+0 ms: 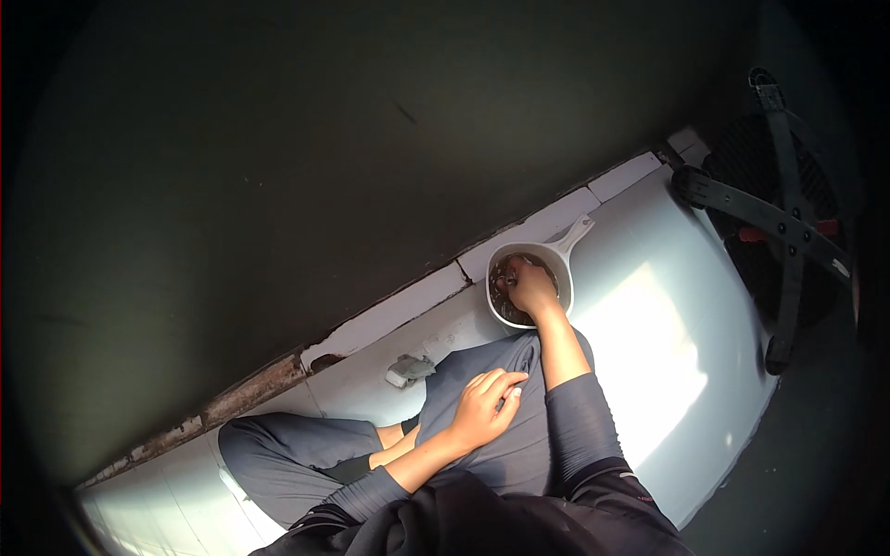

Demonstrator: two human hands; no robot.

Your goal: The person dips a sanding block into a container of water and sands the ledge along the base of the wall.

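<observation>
A white dipper [566, 295] with a short handle stands on the pale tiled ledge, close to its far edge. Inside it is a dark, speckled mass [502, 306] with small shiny bits, whose kind I cannot make out. My right hand [532, 288] reaches down into the dipper, its fingers curled among the contents; their tips are partly hidden. Over my grey-trousered thigh rests my left hand [482, 408], palm down, with loosely bent fingers and the thumb a little apart. Nothing shows in it.
Beyond the ledge's worn edge [399, 302] spreads a dark, murky surface [250, 167] that looks like water. A crumpled grey-and-white item [410, 370] lies by my knee. At the right stands a dark round object with crossed straps [788, 222]. Sunlight falls on the ledge [649, 361].
</observation>
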